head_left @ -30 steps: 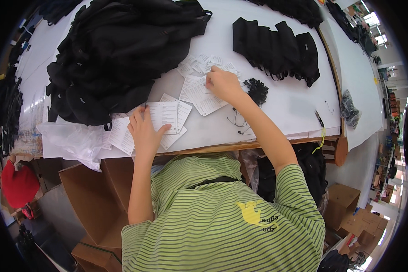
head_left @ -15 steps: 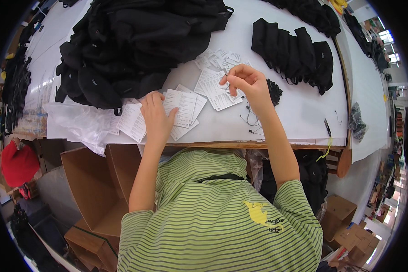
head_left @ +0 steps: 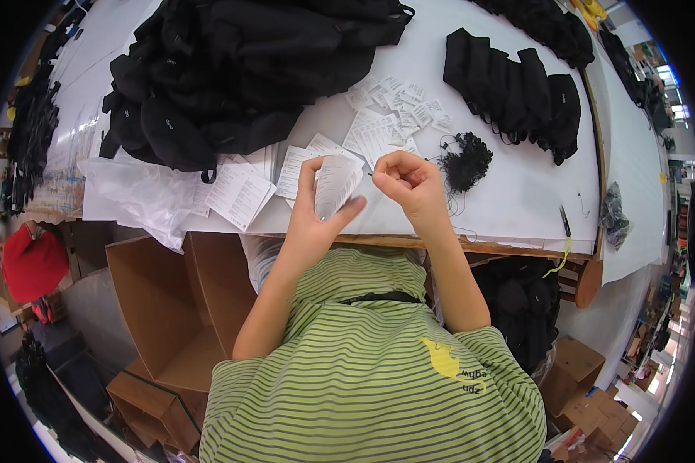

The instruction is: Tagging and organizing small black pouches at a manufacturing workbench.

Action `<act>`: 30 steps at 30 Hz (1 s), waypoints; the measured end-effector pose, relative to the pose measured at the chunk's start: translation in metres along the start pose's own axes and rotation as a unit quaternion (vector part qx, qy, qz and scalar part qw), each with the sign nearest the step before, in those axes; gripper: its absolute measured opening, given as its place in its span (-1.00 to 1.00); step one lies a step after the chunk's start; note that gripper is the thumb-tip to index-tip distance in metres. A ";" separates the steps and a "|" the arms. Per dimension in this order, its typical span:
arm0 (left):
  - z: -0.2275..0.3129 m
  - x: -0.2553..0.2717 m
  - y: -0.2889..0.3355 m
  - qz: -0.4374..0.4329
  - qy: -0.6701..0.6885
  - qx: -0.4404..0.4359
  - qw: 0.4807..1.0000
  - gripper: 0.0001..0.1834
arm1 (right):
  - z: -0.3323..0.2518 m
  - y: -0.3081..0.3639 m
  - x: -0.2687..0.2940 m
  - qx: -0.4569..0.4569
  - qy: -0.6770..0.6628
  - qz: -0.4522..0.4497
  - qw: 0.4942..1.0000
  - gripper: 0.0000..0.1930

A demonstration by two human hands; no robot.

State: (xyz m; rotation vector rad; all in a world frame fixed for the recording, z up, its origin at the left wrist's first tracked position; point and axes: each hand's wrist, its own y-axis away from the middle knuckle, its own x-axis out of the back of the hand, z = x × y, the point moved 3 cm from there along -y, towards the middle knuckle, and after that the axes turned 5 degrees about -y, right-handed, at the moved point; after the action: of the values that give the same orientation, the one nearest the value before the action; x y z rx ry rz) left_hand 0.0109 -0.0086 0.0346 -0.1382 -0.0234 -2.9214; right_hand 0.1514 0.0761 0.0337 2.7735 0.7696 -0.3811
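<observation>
My left hand (head_left: 313, 225) is closed on a white printed card tag (head_left: 333, 185), which bends between thumb and fingers just above the table's front edge. To its right, my right hand (head_left: 411, 184) is pinched together, and a small dark tip pokes out at its fingertips, seemingly the end of a thin black string. More card tags (head_left: 241, 193) lie in overlapping piles left of and beyond my hands. Smaller white labels (head_left: 409, 100) are scattered past my right hand, beside a tangled heap of black strings (head_left: 466, 160).
A large heap of black fabric bags (head_left: 239, 69) covers the back left. A row of folded black pieces (head_left: 517, 92) lies at the right. Crumpled clear plastic (head_left: 143, 193) and thread snips (head_left: 565, 222) rest near the front edge. An open cardboard box (head_left: 158, 309) stands below.
My left hand has picked a card tag off the pile and brought it right and up. My right hand has come down from over the tags, toward the left hand, still pinched.
</observation>
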 end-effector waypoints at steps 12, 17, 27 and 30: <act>0.020 0.002 0.007 0.125 -0.058 -0.086 0.987 -0.89 | -0.027 0.018 -0.024 0.192 0.284 0.084 0.936 -0.91; 0.013 0.015 0.012 0.035 0.076 -0.056 0.995 -0.86 | -0.023 0.019 -0.020 0.135 0.176 0.022 0.975 -0.91; 0.001 0.011 0.005 -0.092 0.149 0.050 0.983 -0.88 | -0.016 0.020 -0.019 0.100 0.194 -0.073 0.973 -0.89; 0.001 0.014 -0.003 -0.060 0.148 0.022 0.987 -0.86 | -0.013 0.017 -0.016 -0.041 0.054 -0.091 0.994 -0.86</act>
State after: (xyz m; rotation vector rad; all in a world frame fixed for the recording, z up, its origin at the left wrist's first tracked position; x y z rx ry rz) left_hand -0.0031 -0.0086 0.0367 0.3159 -0.0503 -3.0254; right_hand 0.1496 0.0578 0.0533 2.6737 1.0445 -0.2261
